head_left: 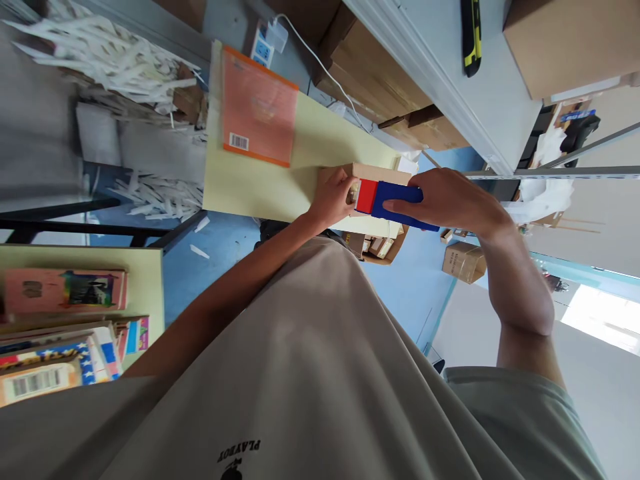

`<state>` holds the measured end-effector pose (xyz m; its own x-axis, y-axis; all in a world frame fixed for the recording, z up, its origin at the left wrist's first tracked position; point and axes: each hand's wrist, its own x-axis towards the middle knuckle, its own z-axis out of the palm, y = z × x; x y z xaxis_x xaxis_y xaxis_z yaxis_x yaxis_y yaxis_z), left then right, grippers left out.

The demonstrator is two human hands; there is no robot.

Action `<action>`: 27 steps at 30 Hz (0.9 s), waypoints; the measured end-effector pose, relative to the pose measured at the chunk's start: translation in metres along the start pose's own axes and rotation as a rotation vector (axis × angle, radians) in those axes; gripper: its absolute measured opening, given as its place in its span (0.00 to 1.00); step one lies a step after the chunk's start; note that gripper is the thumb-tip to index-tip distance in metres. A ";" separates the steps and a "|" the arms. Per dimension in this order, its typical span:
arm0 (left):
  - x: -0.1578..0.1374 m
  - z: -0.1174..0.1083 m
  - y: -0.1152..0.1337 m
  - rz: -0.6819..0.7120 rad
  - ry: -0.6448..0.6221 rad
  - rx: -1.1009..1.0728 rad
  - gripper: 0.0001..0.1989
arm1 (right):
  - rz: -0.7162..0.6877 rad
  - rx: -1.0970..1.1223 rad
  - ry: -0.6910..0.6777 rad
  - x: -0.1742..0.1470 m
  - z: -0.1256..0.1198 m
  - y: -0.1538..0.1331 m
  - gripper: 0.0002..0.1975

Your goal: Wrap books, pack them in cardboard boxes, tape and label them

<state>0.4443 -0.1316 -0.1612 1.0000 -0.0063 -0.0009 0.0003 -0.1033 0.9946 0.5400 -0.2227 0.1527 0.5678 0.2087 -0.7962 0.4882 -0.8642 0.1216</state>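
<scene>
My right hand [435, 200] is wrapped around the blue part of a blue-and-red box [400, 200], its thumb lying along the near face. The red section [367, 195] shows at the left end, toward my left hand [334, 200]. That hand's fingers are curled at the red end, against the left part of a brown cardboard box [375, 172]; what exactly they pinch is hidden. The cardboard box lies just behind the blue-and-red box, over the pale yellow table [310, 133].
An orange-edged folder [260, 110] with a barcode lies on the table's left. A power strip [262, 47] stands behind it. Upper right is a shelf [440, 80] with a yellow-black cutter [471, 40]. Shredded paper [110, 60] fills the upper left; books [65, 290] lie lower left.
</scene>
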 end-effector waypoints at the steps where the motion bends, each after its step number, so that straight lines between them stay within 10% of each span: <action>1: -0.002 -0.001 -0.002 -0.013 0.010 0.000 0.23 | 0.008 -0.005 -0.008 0.000 0.001 0.006 0.40; 16: -0.019 -0.006 -0.003 -0.107 0.058 0.136 0.29 | -0.023 -0.058 -0.039 0.098 0.070 0.114 0.38; 27: -0.029 0.057 0.006 -0.459 0.521 -0.065 0.23 | -0.184 0.024 0.039 0.124 0.108 0.143 0.37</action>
<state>0.4153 -0.1883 -0.1606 0.7716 0.5033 -0.3890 0.4075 0.0785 0.9098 0.6085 -0.3701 0.0078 0.4959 0.3815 -0.7801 0.5704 -0.8205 -0.0386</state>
